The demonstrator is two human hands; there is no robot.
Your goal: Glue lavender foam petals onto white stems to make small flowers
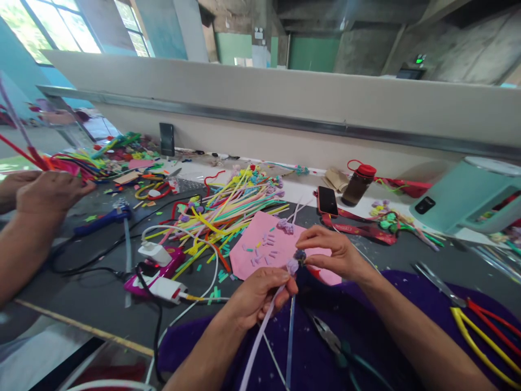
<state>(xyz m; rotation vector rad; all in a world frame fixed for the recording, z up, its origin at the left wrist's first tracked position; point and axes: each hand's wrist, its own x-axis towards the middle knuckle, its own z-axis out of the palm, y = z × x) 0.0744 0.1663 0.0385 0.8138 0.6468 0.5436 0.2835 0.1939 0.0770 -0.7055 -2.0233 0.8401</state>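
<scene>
Near the centre, my left hand (264,293) pinches a pale purple fuzzy stem (260,338) just below its small lilac flower head (292,265). My right hand (331,252) holds a small dark cluster (300,255) between thumb and fingertips, right beside that flower head. Behind my hands lies a pink sheet (246,241) with short purple stem pieces and a purple flower (286,226) on it. Pliers (328,334) rest on the dark purple cloth (391,339) under my right forearm.
Many coloured fuzzy stems (220,217) lie behind left, near a pink power strip (175,263) with cables. A phone (326,201), a bottle (359,184), scissors (448,293) and another person's hands (51,193) surround the workspace. A glue gun (103,219) lies left.
</scene>
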